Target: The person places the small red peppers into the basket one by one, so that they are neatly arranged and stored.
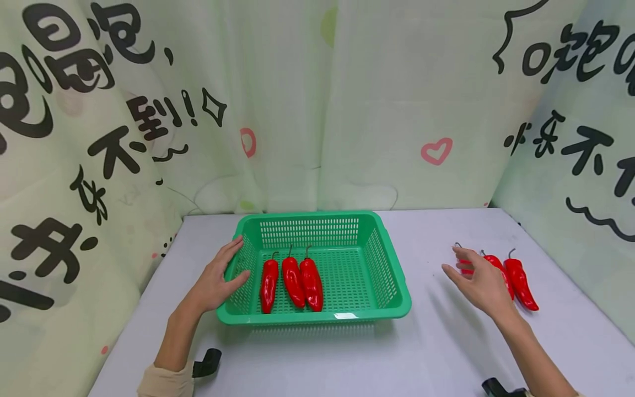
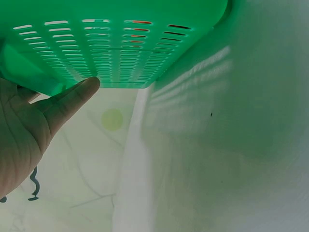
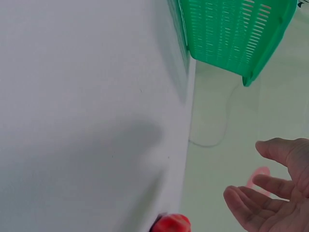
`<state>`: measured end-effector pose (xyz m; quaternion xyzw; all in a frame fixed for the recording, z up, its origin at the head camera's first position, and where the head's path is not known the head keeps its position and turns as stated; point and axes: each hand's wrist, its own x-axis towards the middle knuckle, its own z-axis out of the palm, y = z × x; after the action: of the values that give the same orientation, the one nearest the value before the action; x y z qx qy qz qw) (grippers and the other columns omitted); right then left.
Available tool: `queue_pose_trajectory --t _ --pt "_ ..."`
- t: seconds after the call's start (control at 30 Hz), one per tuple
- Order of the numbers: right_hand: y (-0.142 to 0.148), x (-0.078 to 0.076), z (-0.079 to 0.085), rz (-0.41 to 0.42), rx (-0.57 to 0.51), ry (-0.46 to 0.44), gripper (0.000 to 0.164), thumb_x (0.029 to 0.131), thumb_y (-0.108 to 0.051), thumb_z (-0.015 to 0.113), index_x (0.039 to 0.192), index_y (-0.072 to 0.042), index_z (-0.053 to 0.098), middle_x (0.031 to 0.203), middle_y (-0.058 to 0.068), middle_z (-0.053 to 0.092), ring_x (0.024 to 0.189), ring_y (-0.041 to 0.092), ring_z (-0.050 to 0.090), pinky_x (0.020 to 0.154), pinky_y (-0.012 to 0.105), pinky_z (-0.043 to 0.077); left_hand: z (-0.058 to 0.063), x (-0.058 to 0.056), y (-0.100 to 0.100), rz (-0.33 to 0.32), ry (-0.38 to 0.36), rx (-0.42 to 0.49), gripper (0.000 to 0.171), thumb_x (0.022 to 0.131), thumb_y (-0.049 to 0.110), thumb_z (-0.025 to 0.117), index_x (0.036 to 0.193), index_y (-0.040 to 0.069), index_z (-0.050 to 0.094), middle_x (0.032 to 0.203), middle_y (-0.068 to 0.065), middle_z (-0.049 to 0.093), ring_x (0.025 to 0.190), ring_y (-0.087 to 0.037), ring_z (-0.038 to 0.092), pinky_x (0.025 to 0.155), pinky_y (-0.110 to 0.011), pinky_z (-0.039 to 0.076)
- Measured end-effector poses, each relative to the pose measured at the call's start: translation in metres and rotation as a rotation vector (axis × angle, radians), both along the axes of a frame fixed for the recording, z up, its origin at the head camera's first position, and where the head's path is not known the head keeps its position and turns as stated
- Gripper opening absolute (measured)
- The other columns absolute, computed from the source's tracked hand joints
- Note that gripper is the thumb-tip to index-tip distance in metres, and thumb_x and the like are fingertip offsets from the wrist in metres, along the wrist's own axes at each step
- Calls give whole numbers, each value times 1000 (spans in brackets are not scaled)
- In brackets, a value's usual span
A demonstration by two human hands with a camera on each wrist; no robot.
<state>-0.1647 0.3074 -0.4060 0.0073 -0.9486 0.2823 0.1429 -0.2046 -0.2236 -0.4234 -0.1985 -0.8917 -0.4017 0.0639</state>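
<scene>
A green plastic basket (image 1: 342,317) stands on the table with three red chili peppers (image 1: 292,281) lying side by side in its left half. At its left rim is my left hand (image 1: 215,281), thumb spread from the fingers, fingertips right at the rim. The left wrist view shows the thumb (image 2: 72,104) stretched out beside the basket's slotted wall (image 2: 101,48). On the right, my right hand (image 1: 481,284) hovers with loosely bent fingers and nothing between them. Three more red peppers (image 1: 521,284) lie under and beside it, the leftmost mostly hidden by the hand.
The white table (image 1: 431,353) runs back to a pale printed curtain (image 1: 377,110) with black lettering and hearts. More curtain hangs along both sides. Black wrist straps (image 1: 208,363) show at the lower edge of the head view.
</scene>
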Motion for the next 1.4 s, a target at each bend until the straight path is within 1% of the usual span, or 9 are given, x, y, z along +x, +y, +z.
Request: queue_pose_trajectory --t 0.27,0.47,0.73,1.03,1.23,1.4 --pt "12 -3 -4 -31 26 -13 63 93 -24 74 141 8 51 131 36 57 110 53 57 76 59 60 -1 0 0 3 7 -1 72 96 19 65 157 -3 33 165 -20 28 149 -47 28 109 -70 36" --pt "20 -6 -9 -39 30 -25 60 94 -22 73 140 9 51 131 38 56 111 54 56 78 61 58 -1 0 0 1 5 12 72 96 19 65 157 -2 33 165 -19 28 150 -46 27 110 -70 35" --pt "24 -12 -15 -55 49 18 63 89 -16 76 140 10 51 134 39 51 117 56 49 81 69 54 -2 -1 0 4 7 14 73 96 19 65 158 -1 33 165 -18 28 150 -46 28 109 -69 37" --pt "33 -16 -25 -69 50 22 61 89 -13 75 140 9 50 135 39 49 117 55 47 82 71 52 -3 -1 0 5 3 13 72 96 18 65 157 -2 33 165 -19 28 150 -46 28 109 -69 36" --pt "37 -18 -28 -64 57 22 60 89 -11 74 140 9 49 134 39 49 117 56 46 83 72 51 -2 -1 0 6 7 15 72 96 18 65 157 -3 33 165 -19 28 150 -47 28 109 -69 36" --pt "42 -20 -29 -56 63 8 60 90 -12 73 140 10 48 133 40 47 117 56 45 84 73 50 -2 0 0 7 8 12 73 95 18 65 157 -3 33 165 -20 28 149 -47 28 108 -70 37"
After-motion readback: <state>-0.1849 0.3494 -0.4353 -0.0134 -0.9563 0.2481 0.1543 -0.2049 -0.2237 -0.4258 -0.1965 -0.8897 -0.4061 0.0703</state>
